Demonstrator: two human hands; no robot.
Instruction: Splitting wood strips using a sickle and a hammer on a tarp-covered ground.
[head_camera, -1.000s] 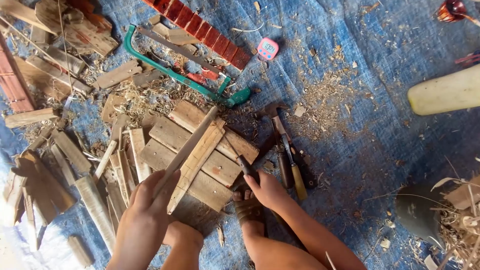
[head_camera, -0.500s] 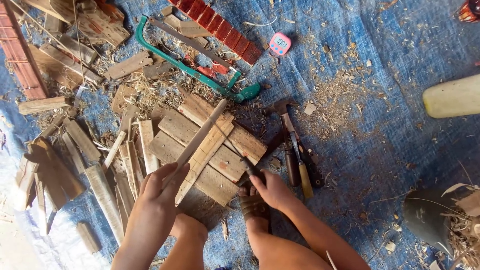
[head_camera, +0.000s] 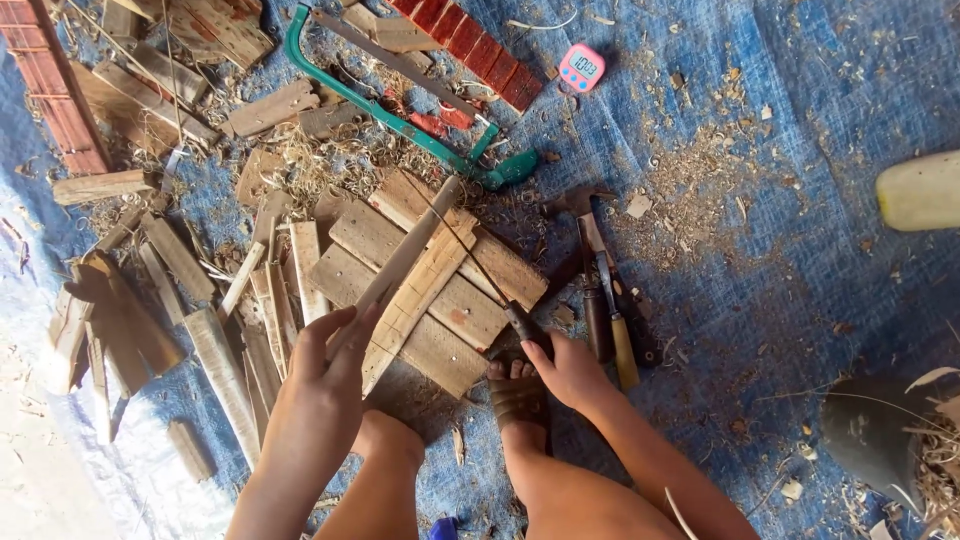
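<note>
Pale wood strip (head_camera: 405, 255) and thin blade tool (head_camera: 480, 270), both over a slatted board (head_camera: 470, 310).

Strip: long, narrow, light-coloured, near end held at about 7 o'clock, far end slanting toward 1 o'clock, raised above the board. Blade tool: slim dark blade, dark handle at 5 o'clock, tip reaching toward 11 o'clock and meeting the strip near its upper part. Board: several flat slats joined side by side, weathered brown, lying on the blue tarp at centre frame.
</note>
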